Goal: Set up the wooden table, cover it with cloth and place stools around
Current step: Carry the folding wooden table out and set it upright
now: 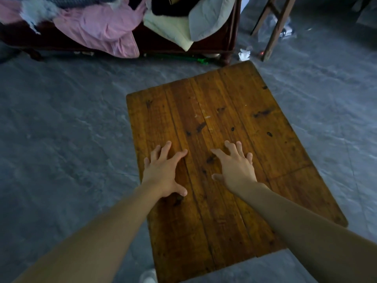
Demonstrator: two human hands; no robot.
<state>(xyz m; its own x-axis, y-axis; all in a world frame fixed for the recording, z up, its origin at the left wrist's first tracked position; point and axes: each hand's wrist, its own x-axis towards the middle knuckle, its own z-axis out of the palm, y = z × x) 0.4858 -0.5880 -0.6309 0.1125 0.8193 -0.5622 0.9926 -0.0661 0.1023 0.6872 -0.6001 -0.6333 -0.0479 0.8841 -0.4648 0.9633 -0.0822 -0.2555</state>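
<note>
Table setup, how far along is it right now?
Done: the table stands on the floor. In hand: the left hand and right hand press flat on its bare top. Left: no cloth covers it and no stools stand around it.

Your wooden desk (pixel 224 123) stands on the grey floor (pixel 61 129), its rectangular top seen from above. The top is built of lengthwise planks in a worn amber-brown finish, marked with dark knots and pale scratches. Both your hands lie on the near half with fingers spread: the left hand (pixel 163 172) by the left edge, the right hand (pixel 236 168) near the centre.
</note>
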